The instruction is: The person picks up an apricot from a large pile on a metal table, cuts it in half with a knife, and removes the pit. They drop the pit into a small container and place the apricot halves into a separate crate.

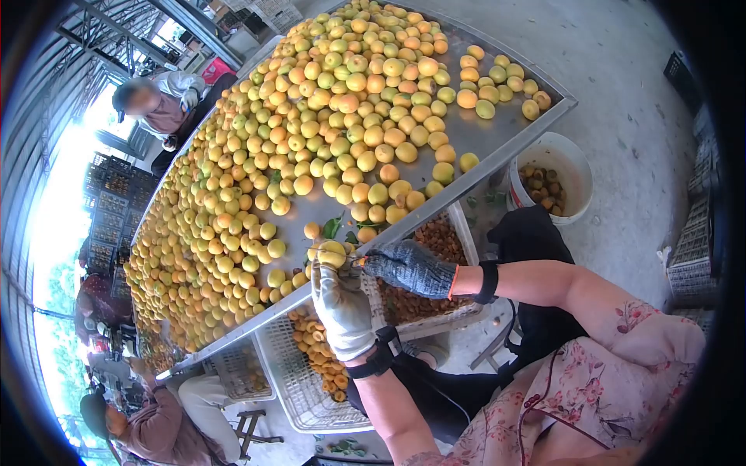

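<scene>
My left hand (340,311), in a pale glove, is closed around a yellow apricot (332,253) at the table's near edge. Close beside it, my right hand (408,268) wears a dark grey knitted glove and grips a small knife (359,262) with a bit of orange showing at its handle. The thin blade reaches toward the fruit, though most of it is hard to make out. Heaps of apricots (342,116) cover the metal table (497,155) in front of me. A green leaf (332,227) lies just beyond my hands.
Below the table edge, a white crate (272,365) holds halved apricots (318,353), and another holds brown pits (420,299). A white bucket (579,182) with discarded fruit stands at right. Co-workers (167,105) sit along the table's far left side. Stacked crates (691,241) stand at far right.
</scene>
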Tool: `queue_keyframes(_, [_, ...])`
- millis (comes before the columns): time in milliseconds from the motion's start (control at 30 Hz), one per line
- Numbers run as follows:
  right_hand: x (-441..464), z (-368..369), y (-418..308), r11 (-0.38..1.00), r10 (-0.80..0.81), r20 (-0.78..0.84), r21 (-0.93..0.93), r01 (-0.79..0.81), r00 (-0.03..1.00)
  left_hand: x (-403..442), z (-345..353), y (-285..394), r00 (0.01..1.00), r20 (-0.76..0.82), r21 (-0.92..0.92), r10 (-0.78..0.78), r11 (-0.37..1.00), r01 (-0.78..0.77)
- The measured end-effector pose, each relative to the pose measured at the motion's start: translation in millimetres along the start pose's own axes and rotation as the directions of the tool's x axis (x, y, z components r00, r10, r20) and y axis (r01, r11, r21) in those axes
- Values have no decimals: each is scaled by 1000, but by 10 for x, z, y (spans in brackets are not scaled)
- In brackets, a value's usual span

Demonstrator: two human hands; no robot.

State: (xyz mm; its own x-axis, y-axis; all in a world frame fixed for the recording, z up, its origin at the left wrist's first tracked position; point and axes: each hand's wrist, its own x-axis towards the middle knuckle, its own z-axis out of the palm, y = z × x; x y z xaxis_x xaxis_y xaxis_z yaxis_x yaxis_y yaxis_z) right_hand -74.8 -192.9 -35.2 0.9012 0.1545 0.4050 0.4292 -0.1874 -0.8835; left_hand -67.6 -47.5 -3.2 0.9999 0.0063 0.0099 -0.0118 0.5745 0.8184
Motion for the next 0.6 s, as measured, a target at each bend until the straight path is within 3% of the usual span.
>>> queue_keyframes(133, [30,33,-25,999,-9,-34,45,11,999,3,135,3,998,-26,38,65,997,-64])
queue_keyframes(200, [21,47,-18,997,-30,-66,68,35,997,34,82,-22,987,42,257,154,953,-159])
queue_keyframes(233, [27,37,-19,999,-36,-28,-13,35,999,25,50,-56,987,37,257,157,953,-161])
queue_keyframes(267, [31,34,-23,995,-40,9,-93,40,999,9,27,-107,997,13,145,79,986,-80])
queue_keyframes(333, [21,34,-27,998,8,-3,-67,-9,1000,-17,55,-142,999,-41,7,-22,1000,23])
queue_keyframes(433, [29,55,9,999,36,-60,32,-34,998,39,95,-130,999,-3,-39,53,998,-53])
queue_keyframes(467, [36,37,4,1000,6,-78,23,-4,997,73,119,-90,974,172,-49,147,989,-141])
queue_keyframes(500, [27,36,-7,1000,-19,-90,19,21,996,-2,150,-75,998,6,-34,55,998,-54])
queue_keyframes(533, [24,31,-75,993,105,-57,68,-101,993,8,193,-95,989,21,72,146,986,-147])
queue_keyframes(567, [24,28,-39,994,88,-47,66,-85,995,27,200,-117,972,33,187,234,954,-236])
queue_keyframes(600, [12,-10,3,994,110,54,-2,-110,992,14,204,-79,950,70,454,304,839,-301])
